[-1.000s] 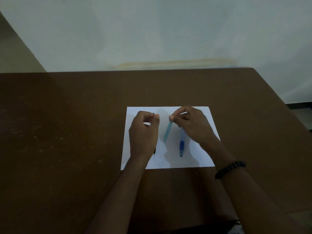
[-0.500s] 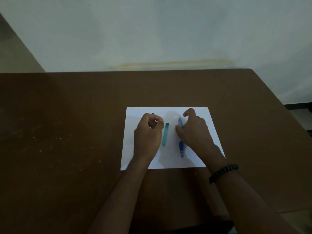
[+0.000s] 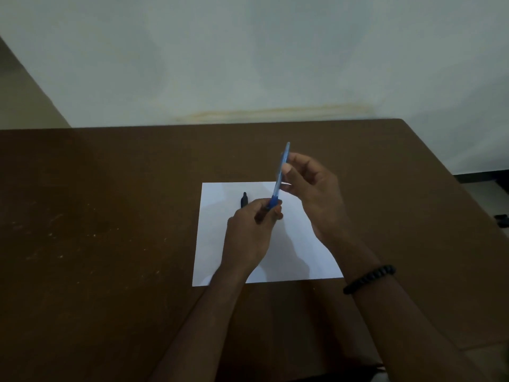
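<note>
Up off the sheet of paper (image 3: 214, 244) comes the blue pen (image 3: 279, 179), which lay flat half a second ago. From the head camera it now stands tilted in the air above the paper's far edge. The right hand (image 3: 311, 194) pinches its upper barrel between thumb and fingers, while the left hand (image 3: 249, 232) curls round its lower, darker end. A black pen (image 3: 244, 199) lies on the paper just behind the left hand, on the brown table (image 3: 110, 244).

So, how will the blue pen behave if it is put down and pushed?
Likely stiff: the blue pen runs straight between the left hand and right hand. Probably light, as fingertips alone hold it. Its slim round barrel may roll on the flat paper.
</note>
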